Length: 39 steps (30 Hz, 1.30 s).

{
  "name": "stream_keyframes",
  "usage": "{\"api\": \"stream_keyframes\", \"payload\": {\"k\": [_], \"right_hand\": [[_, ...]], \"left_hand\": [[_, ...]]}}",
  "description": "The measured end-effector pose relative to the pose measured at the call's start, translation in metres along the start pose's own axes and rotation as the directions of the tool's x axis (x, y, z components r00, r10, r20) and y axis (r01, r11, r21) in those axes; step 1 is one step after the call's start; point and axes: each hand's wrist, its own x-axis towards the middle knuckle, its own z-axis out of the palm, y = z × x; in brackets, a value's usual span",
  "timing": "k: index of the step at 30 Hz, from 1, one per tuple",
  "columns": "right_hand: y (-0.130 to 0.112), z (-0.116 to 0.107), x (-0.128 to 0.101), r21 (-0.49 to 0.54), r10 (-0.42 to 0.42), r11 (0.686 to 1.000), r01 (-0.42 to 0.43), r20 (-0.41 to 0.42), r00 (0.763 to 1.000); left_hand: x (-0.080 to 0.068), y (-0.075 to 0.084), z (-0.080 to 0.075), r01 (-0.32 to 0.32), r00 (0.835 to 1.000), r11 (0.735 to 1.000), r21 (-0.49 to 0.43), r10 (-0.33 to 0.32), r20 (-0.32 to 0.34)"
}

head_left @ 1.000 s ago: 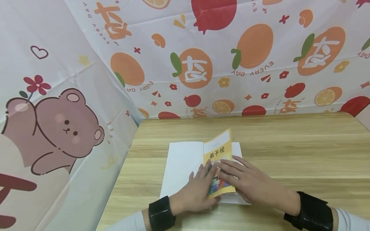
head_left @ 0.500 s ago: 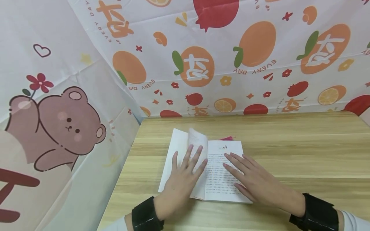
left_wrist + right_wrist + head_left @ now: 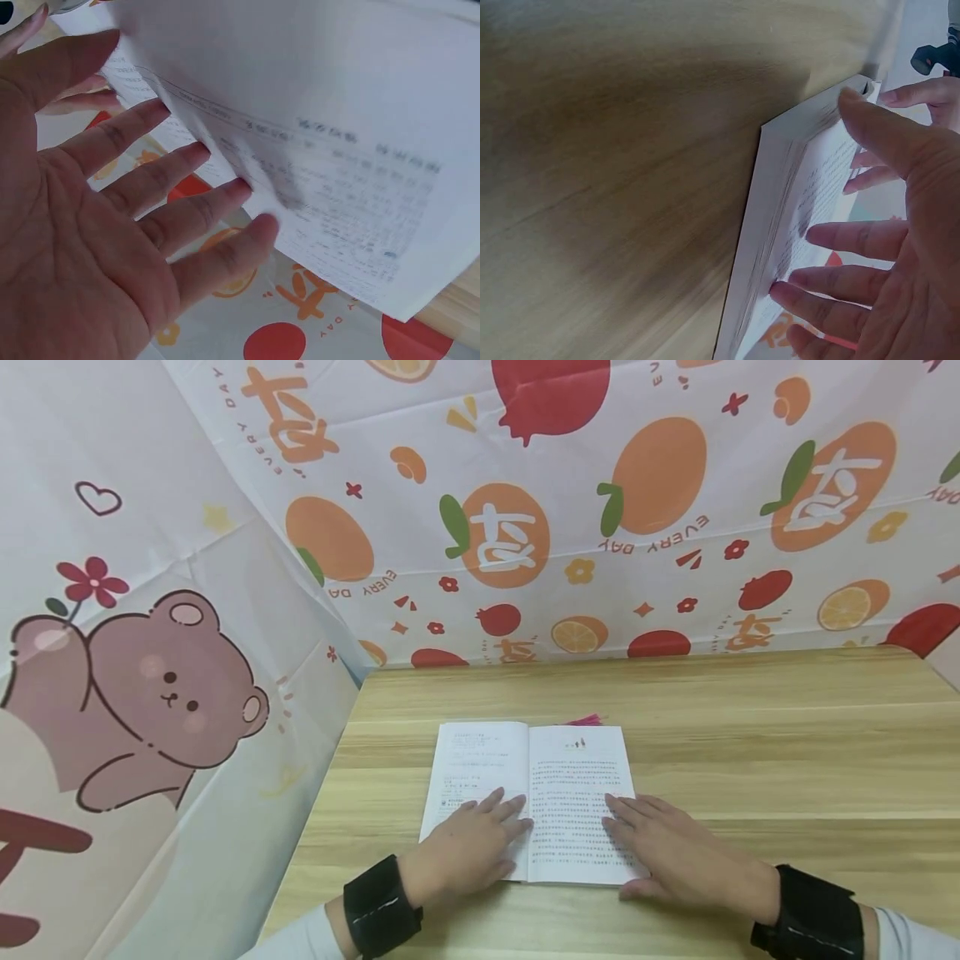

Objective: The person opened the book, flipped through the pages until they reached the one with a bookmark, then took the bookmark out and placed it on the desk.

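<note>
The left hand [image 3: 468, 847] lay flat with its fingers straight, pressing the lower part of the left page of the open book [image 3: 531, 797], fingertips pointing toward twelve o'clock. The right hand [image 3: 667, 850] lay the same way, released and flat on the lower right page, its heel just off the book's edge at about five o'clock. The book rested on the wooden surface [image 3: 750, 752], near the front edge and left of centre, spread flat with printed text on both pages. Judged from this, the opening was done and the pages held down; reading or leafing on remained. A pink tassel [image 3: 583, 720] peeped from the book's top edge at twelve o'clock. Beyond hung the fruit-printed cloth [image 3: 660, 485].
</note>
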Motion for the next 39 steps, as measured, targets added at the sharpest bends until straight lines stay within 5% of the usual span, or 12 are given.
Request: {"api": "stream_keyframes", "payload": {"k": [10,19,26,32,39], "right_hand": [[0.004,0.002,0.001,0.025,0.027,0.999,-0.027,-0.006,1.000],[0.010,-0.001,0.004,0.047,-0.001,0.999,0.002,-0.016,1.000],[0.010,-0.003,0.006,-0.028,-0.098,0.995,0.097,-0.019,0.995],[0.006,-0.003,0.008,-0.047,-0.081,0.996,0.080,-0.007,0.997],[0.003,0.000,0.011,-0.226,-0.175,0.965,0.130,-0.188,0.966]], "left_hand": [[0.004,0.000,0.003,0.033,0.999,0.997,-0.076,-0.035,-0.017],[0.007,-0.005,0.012,-0.058,0.992,0.998,-0.032,0.054,-0.117],[0.010,-0.005,0.018,-0.047,0.996,0.995,-0.089,0.039,-0.083],[0.012,0.003,0.022,-0.002,0.996,0.990,-0.139,-0.009,-0.083],[0.019,0.023,0.025,0.070,0.995,0.980,-0.185,-0.082,-0.060]]}}
